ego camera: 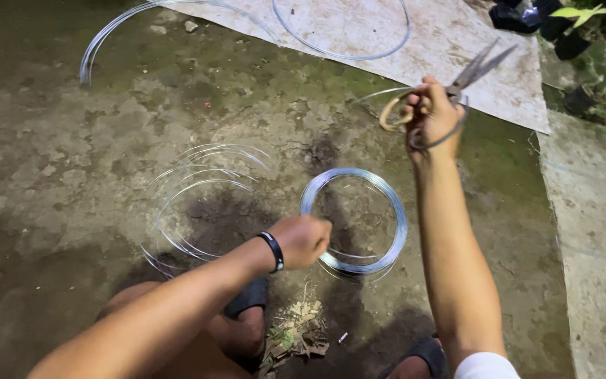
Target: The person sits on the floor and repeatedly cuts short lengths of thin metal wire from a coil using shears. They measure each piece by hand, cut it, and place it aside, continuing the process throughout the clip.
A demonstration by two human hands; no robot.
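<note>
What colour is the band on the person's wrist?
Black. The wristband sits on the left wrist, clearest in the head view.

The ground (pixel 71 140) is bare, packed earth, dark and damp-looking, mottled with greenish patches and scattered small stones. A pale, stained sheet (pixel 457 49) lies flat across the top, its lower edge running diagonally down to the right. Along the right side runs a lighter concrete slab (pixel 597 245), its edge meeting the earth in a straight line. In the top right corner sit dark pots (pixel 576 98) and green leaves (pixel 583 12). A small heap of dry leaf litter (pixel 296 330) lies near the bottom edge. The light is harsh and artificial, coming from near the camera and casting dark shadows on the earth.
</note>
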